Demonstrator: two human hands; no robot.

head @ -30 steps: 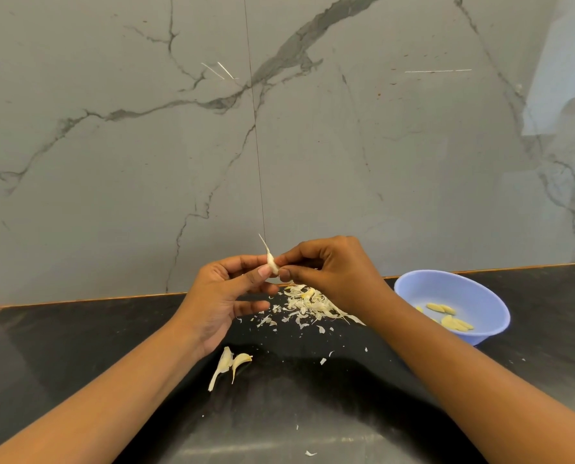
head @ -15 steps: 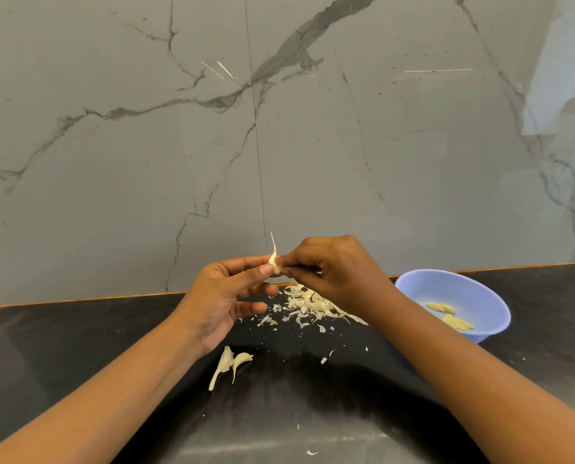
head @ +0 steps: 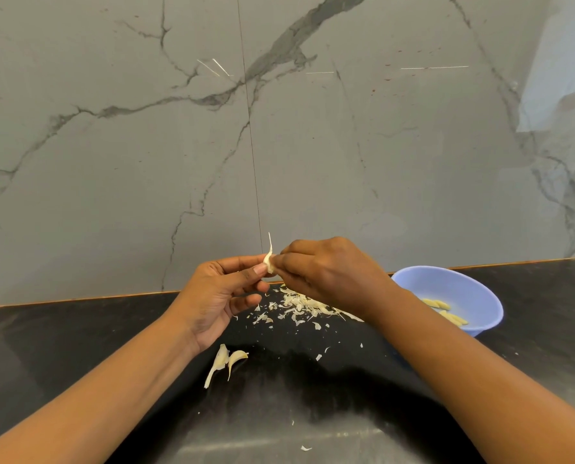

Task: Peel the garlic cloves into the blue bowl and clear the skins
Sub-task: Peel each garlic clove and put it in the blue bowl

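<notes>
Clove (head: pixel 269 262) turned upright, left hand (head: pixel 219 296) pinching

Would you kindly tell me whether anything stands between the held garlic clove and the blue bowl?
Nothing visible blocks it. Only the person's own right hand lies between the garlic clove and the blue bowl; the skins lie lower, on the counter.

Of my body only the forearms and hands show, and all of them are bare. My left forearm (head: pixel 111 390) and right forearm (head: pixel 480 373) are slim and smooth up to the edge of the view. My left hand (head: pixel 219 296) has a short-cut thumb nail (head: pixel 260 270) and fine creases in the palm (head: pixel 209 318); my right hand (head: pixel 329 272) shows its knuckles (head: pixel 312 246).
</notes>
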